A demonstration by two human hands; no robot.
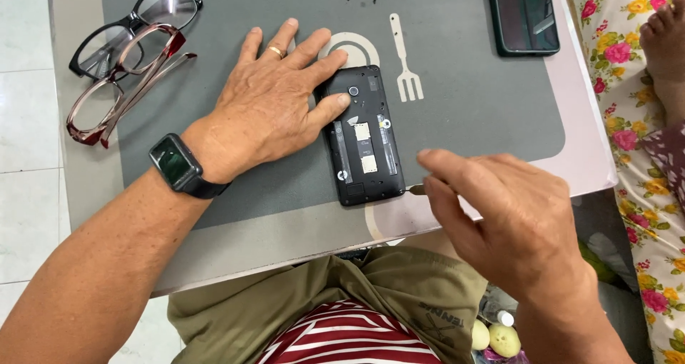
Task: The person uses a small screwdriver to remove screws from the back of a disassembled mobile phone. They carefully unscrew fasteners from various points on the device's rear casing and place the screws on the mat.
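- Left hand [275, 103] lies flat, palm down, on the grey mat [464, 100]; grip spread, fingers fanned, thumb tip pressed on the left edge of the opened phone [362, 135].
- Opened phone: black, back cover off, inner face up, lying lengthwise on the mat near the front edge of the bench [585, 164]; small pale card slots visible in its middle.
- Right hand [499, 207] hovers just right of the phone's lower corner; grip pinched on a thin tool [416, 189], only its tip showing, close to the phone's edge; contact unclear.
- Left wrist wears a dark smartwatch [178, 165]; gold ring [275, 51] on one finger.
- Two pairs of glasses [128, 57], one black, one red-brown, lie at the mat's far-left corner.
- Second phone [523, 14], dark screen up, lies at far right, well apart.
- Mat carries a white fork print [405, 57].
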